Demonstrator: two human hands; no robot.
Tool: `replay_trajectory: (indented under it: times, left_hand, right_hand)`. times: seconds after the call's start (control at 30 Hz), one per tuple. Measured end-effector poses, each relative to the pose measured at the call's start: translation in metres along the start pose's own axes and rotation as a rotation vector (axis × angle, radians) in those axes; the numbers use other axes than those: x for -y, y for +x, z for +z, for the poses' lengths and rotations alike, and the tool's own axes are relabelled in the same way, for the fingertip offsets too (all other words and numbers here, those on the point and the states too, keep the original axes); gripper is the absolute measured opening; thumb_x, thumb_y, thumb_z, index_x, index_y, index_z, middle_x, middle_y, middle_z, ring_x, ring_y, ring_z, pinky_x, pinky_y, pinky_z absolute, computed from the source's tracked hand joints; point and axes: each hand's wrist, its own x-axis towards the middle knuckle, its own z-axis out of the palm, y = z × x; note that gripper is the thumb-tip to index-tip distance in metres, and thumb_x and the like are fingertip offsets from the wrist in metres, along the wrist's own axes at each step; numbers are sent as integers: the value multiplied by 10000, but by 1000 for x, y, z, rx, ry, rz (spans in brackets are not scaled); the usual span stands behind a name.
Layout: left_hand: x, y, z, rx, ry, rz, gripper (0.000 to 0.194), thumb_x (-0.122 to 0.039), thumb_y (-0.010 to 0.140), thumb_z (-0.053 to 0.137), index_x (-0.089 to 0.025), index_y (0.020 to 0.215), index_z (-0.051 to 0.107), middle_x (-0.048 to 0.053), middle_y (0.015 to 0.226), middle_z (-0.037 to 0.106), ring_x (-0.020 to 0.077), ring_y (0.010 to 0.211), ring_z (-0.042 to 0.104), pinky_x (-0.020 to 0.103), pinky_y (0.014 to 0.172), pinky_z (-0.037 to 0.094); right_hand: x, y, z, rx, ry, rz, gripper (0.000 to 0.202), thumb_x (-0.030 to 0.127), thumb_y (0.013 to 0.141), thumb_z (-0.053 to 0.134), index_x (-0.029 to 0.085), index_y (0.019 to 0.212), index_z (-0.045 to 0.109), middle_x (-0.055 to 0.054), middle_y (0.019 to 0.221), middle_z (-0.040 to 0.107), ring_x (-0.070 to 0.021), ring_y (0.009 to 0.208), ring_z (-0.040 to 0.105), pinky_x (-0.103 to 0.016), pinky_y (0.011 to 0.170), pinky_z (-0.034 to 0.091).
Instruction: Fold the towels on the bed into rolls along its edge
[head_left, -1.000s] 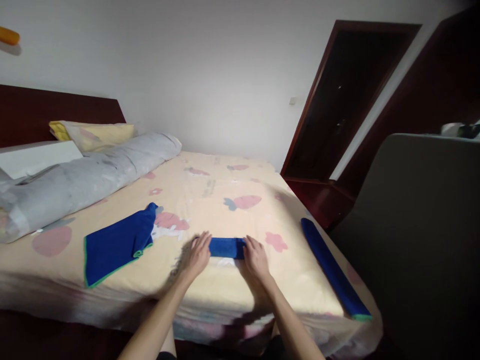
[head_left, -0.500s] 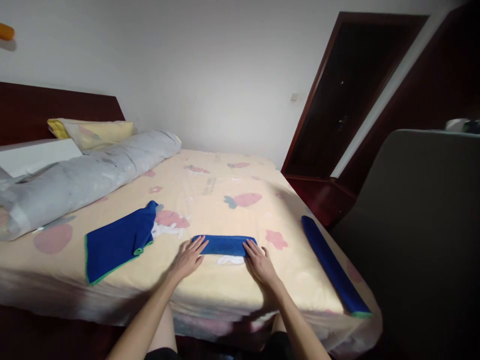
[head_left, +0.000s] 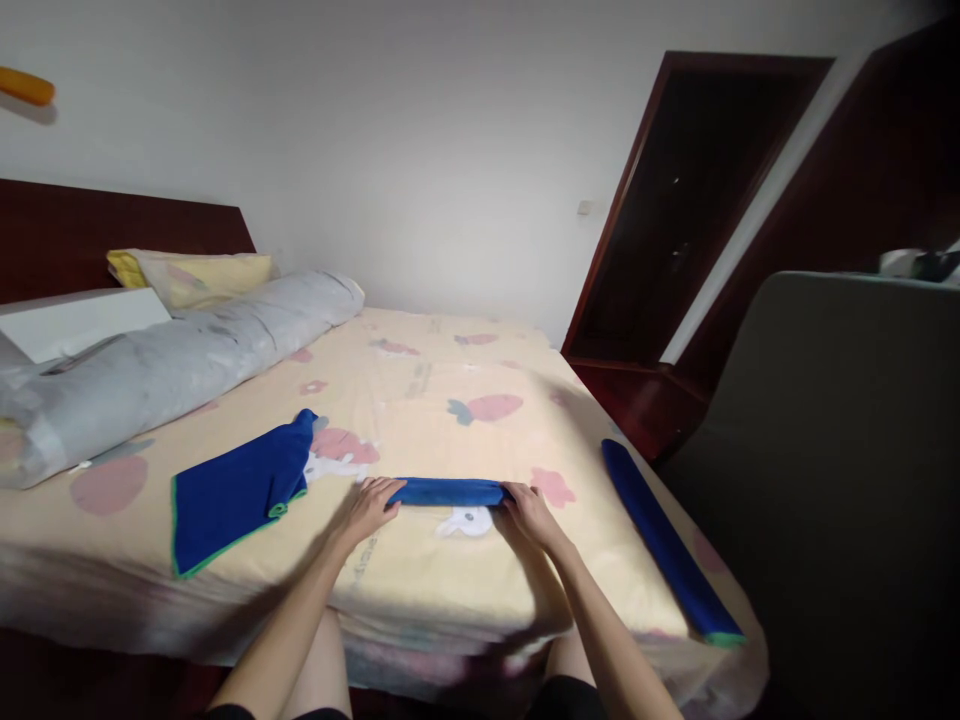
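Note:
A blue towel (head_left: 450, 492), folded into a narrow strip, lies crosswise near the front of the bed. My left hand (head_left: 373, 507) grips its left end, fingers curled over the edge. At the other end my right hand (head_left: 530, 512) holds the cloth the same way, its thumb side partly hidden. To the left lies a second blue towel (head_left: 225, 492) with green edging, spread out with a bunched right corner. A third blue towel (head_left: 667, 540), rolled or folded long and thin, rests along the bed's right edge.
The bed sheet (head_left: 420, 570) is cream with carrots and rabbits. A grey rolled quilt (head_left: 202, 345), a white box (head_left: 82, 322) and a yellow pillow (head_left: 217, 278) sit by the dark headboard (head_left: 120, 225). A grey chair back or panel (head_left: 832, 450) stands close on the right.
Both hands went from lying flat on the folded towel to gripping its two ends. The strip of cloth now looks narrower. The other two towels stay put.

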Motion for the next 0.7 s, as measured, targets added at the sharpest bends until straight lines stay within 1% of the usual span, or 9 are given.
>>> replay_trajectory:
  times: [0.13,0.23,0.3,0.4,0.47,0.5,0.57,0.6,0.7]
  left_hand:
    - [12,14,3,-37,-126,-113,372,-215,793,557,-199,1147,669,83,1144,710,226,1051,650,374,951,477]
    - [20,24,4,-23,-158,-117,314,-250,821,537,-182,1094,676,78,1075,728,202,967,677,327,883,515]
    - [22,27,3,-8,-173,-110,315,-255,826,530,-177,1096,672,74,1063,730,190,946,682,301,854,525]
    - [18,20,0,14,-166,-89,379,-185,741,571,-187,1106,674,74,1108,716,204,1007,664,315,909,501]
    - [13,10,-3,51,-110,-52,465,-122,675,575,-213,1119,677,66,1158,697,220,1079,635,342,973,461]
    - [10,5,-4,73,-65,-30,508,-103,665,565,-227,1146,671,63,1195,682,225,1119,616,355,999,441]
    - [6,-5,-5,107,33,7,563,-92,697,532,-248,1228,637,63,1283,640,225,1193,574,375,1038,405]
    - [5,-9,-5,113,73,19,576,-95,726,512,-251,1271,612,66,1323,617,219,1220,558,379,1050,393]
    - [4,-14,0,115,141,47,598,-98,774,473,-243,1347,557,71,1411,552,205,1293,505,383,1083,363]
  right_hand:
    - [-6,10,-1,-17,81,43,355,323,927,401,152,1163,603,-128,1133,676,-236,1026,635,-377,919,471]
    - [-9,18,0,-25,121,63,375,373,944,372,153,1134,609,-123,1088,689,-231,984,652,-366,886,503]
    - [-10,20,-1,-19,130,59,384,380,947,360,156,1129,614,-118,1076,694,-231,977,656,-371,880,511]
    - [-13,16,-2,13,121,23,376,359,922,397,152,1130,632,-127,1100,692,-234,1000,654,-372,897,507]
    - [-14,7,-3,46,107,-11,347,303,860,472,152,1111,657,-134,1134,686,-247,1045,643,-383,934,485]
    - [-14,2,-4,60,91,-30,354,263,824,495,153,1114,664,-140,1170,676,-258,1082,631,-396,958,468]
    - [-13,-9,-3,67,8,-78,423,194,782,490,153,1169,657,-156,1269,633,-278,1169,592,-434,996,429]
    - [-10,-14,-2,59,-62,-104,455,183,786,477,151,1209,641,-165,1311,606,-287,1213,565,-458,1011,408]
    - [3,-22,2,15,-285,-157,509,242,848,458,133,1335,558,-193,1393,535,-316,1312,475,-528,1041,350]
